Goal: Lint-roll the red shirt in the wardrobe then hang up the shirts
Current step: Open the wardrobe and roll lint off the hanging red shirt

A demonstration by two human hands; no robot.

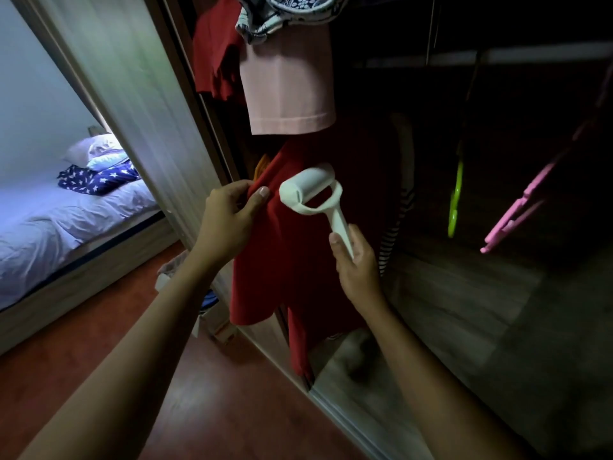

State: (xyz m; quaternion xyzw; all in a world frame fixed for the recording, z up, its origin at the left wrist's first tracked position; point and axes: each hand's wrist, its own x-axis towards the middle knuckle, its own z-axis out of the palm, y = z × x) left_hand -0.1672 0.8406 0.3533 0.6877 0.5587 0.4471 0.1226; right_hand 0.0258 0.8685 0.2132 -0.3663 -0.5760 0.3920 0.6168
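Note:
A red shirt [285,257] hangs low in the open wardrobe, its hem reaching toward the floor. My left hand [229,220] pinches its left edge and pulls the cloth taut. My right hand [356,260] grips the handle of a white lint roller [310,190], whose drum rests against the upper part of the red shirt. A pink shirt [288,84] hangs above, with another red garment [215,51] to its left and a patterned cloth [278,8] over the top.
The sliding wardrobe door [139,94] stands to the left. A green hanger [456,197] and a pink hanger [520,207] hang in the dark right section. A striped garment [394,227] hangs behind the red shirt. A bed [66,220] lies at the left.

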